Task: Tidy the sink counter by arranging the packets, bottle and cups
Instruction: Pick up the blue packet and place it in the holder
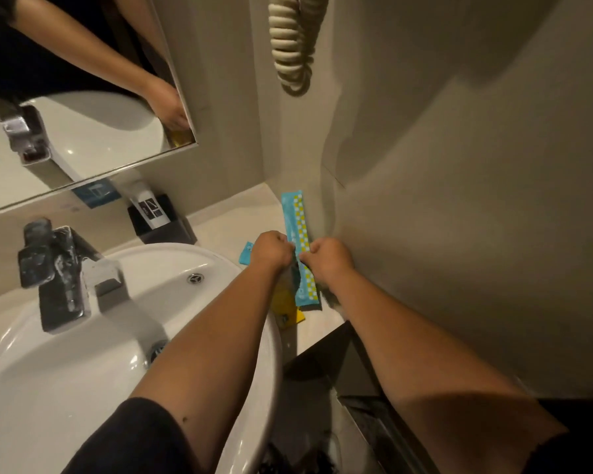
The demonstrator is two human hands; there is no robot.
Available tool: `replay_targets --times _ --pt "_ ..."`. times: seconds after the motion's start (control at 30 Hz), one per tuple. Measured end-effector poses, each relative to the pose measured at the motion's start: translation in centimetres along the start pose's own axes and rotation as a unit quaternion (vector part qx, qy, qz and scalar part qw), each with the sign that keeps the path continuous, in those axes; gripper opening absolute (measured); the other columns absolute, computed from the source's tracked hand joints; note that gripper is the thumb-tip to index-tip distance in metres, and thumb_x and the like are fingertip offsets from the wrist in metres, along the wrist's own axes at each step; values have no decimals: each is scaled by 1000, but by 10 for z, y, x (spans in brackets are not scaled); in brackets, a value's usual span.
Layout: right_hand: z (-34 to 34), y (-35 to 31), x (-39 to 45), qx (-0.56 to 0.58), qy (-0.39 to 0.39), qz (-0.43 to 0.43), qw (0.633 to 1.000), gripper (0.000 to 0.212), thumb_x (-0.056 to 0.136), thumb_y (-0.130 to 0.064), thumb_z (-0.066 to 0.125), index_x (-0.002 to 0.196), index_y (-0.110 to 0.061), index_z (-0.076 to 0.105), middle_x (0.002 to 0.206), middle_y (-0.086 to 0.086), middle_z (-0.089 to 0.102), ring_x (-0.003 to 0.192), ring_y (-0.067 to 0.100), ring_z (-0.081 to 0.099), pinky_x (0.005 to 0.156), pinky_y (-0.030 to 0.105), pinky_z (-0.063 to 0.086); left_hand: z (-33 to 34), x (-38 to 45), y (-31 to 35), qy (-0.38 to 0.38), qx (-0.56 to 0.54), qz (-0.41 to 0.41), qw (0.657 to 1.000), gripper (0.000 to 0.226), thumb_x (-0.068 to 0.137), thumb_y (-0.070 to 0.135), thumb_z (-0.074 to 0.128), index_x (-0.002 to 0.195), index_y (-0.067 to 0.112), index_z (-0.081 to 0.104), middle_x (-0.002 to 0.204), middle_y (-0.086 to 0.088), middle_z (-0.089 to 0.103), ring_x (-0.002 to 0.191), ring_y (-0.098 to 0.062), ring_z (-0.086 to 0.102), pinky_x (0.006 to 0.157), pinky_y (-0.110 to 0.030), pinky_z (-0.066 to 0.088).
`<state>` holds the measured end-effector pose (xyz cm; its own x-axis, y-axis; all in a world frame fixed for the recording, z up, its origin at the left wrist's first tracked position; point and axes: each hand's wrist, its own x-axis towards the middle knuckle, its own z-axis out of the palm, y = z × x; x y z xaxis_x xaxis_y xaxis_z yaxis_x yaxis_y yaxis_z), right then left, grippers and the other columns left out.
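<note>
A long blue packet with a yellow-and-white checked stripe [297, 220] lies on the pale counter [226, 227] along the right wall. My left hand [271, 249] and my right hand [327, 258] are both closed above its middle, pinching a small dark packet [295, 273] between them. A yellow packet [285, 304] lies under my left wrist. A small blue packet [245, 254] shows left of my left hand. No cups are in view.
A white basin [117, 336] with a chrome tap [55, 271] fills the left. A black holder [165, 224] with a white tube [149, 210] stands at the back. A mirror [83, 131] hangs above; a coiled cord [291, 46] dangles on the wall.
</note>
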<state>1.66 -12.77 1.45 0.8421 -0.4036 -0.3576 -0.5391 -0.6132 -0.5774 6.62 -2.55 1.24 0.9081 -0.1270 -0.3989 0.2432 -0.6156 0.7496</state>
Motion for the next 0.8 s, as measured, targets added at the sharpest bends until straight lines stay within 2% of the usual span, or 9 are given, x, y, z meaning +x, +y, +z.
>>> replay_targets --times 0.03,0.1,0.17,0.27,0.37,0.47,0.6,0.73,0.8 --pt "-5 -6 -2 8 10 -10 1000 36 86 -29 67 57 -18 48 74 8 57 70 24 53 68 33 48 -8 -3 3 11 -13 3 1000 32 89 14 61 60 14 50 64 -8 55 69 -30 53 66 -36 45" --pt "-15 -24 -8 19 23 -28 999 43 87 -24 65 51 -17 41 69 8 52 67 23 46 63 30 40 -28 -9 9 31 -31 10 999 32 89 16 62 60 16 49 62 -5 53 66 -27 49 64 -34 43" --pt "-21 -45 -15 26 30 -43 998 40 86 -21 63 52 -15 43 68 9 55 67 24 48 62 28 37 -50 -17 15 49 -35 26 998 27 90 19 62 65 15 54 69 -7 58 67 -26 51 65 -35 44" --pt "-22 -82 -25 16 42 -75 996 27 83 -21 63 60 -15 51 74 9 63 73 28 57 64 28 41 -86 -27 19 80 -13 66 995 19 91 21 60 79 7 65 76 -10 63 70 -26 54 68 -35 46" --pt "-14 -119 -32 18 47 -113 992 13 80 -21 61 68 -17 56 79 10 68 79 31 63 67 33 48 -122 -36 18 126 -23 85 988 14 90 20 59 87 13 70 81 -6 68 74 -23 58 71 -32 46" --pt "-2 -154 -35 23 41 -149 988 20 80 -20 60 62 -16 52 72 7 63 77 33 61 65 35 47 -156 -35 13 173 -51 83 980 12 91 20 58 84 19 67 84 -4 70 73 -21 62 70 -33 52" --pt "12 -193 -32 21 21 -201 979 17 87 -25 58 71 -19 56 74 4 61 72 26 56 62 31 41 -194 -27 3 243 -64 77 965 10 91 21 59 87 18 67 86 -1 70 76 -18 62 73 -31 49" --pt "30 -224 -15 36 12 -234 972 30 90 -26 56 61 -23 50 71 1 59 68 23 54 57 29 37 -218 -15 -8 284 -101 67 951 8 91 22 59 86 21 65 88 1 69 84 -20 63 77 -33 51" --pt "39 -237 -6 32 0 -246 969 29 90 -28 57 62 -23 51 70 0 59 68 22 54 58 29 37 -228 -7 -15 311 -107 58 943 9 91 23 58 87 21 66 89 1 69 85 -19 64 78 -34 51"
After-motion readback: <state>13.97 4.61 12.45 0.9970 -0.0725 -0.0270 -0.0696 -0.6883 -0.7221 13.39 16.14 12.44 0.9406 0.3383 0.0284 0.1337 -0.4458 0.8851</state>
